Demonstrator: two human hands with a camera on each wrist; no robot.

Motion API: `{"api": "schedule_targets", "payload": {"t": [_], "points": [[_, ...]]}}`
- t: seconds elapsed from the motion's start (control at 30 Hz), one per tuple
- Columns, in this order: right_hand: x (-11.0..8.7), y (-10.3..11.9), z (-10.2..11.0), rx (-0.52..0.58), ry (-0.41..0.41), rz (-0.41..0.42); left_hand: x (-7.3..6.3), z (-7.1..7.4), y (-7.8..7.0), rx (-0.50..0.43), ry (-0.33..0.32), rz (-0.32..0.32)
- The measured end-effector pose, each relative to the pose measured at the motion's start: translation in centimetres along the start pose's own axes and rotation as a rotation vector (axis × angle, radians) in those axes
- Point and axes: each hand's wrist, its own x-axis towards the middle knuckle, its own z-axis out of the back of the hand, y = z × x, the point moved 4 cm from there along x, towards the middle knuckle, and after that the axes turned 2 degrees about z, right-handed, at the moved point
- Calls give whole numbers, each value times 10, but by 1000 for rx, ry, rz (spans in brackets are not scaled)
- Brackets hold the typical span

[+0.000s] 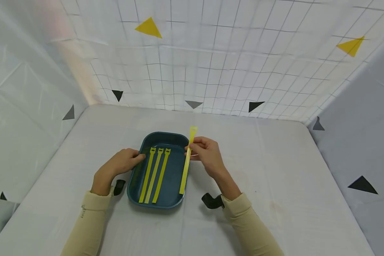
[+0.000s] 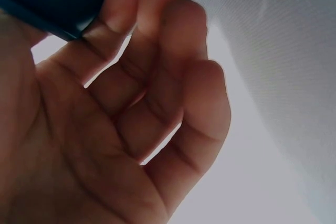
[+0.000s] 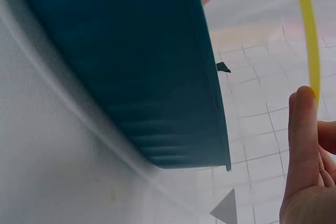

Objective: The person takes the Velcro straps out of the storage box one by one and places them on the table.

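Note:
A dark teal tray sits on the white surface. Inside lie three yellow cable straps side by side, slotted heads toward the far end. At the tray's left rim, my left hand grips the wall, thumb over the edge; its curled fingers show outside the tray in the left wrist view. My right hand pinches a fourth yellow strap near its head, over the tray's right rim. In the right wrist view that strap rises from between thumb and fingers.
White-covered tabletop extends around the tray. A gridded white sheet with yellow and dark triangles hangs behind, and plain sheets stand at left and right. A black wrist mount sits by the right cuff, another by the left.

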Motion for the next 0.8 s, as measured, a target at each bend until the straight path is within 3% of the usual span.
{"api": "schedule_targets", "payload": {"t": [0.27, 0.53, 0.8], "points": [[-5, 2, 12, -29, -85, -18, 0, 0, 0, 4, -3, -13], [-10, 2, 23, -36, -120, -30, -1, 0, 0, 7, -3, -11], [-19, -5, 44, -25, -181, -59, -1, 0, 0, -1, 0, -12]]}}
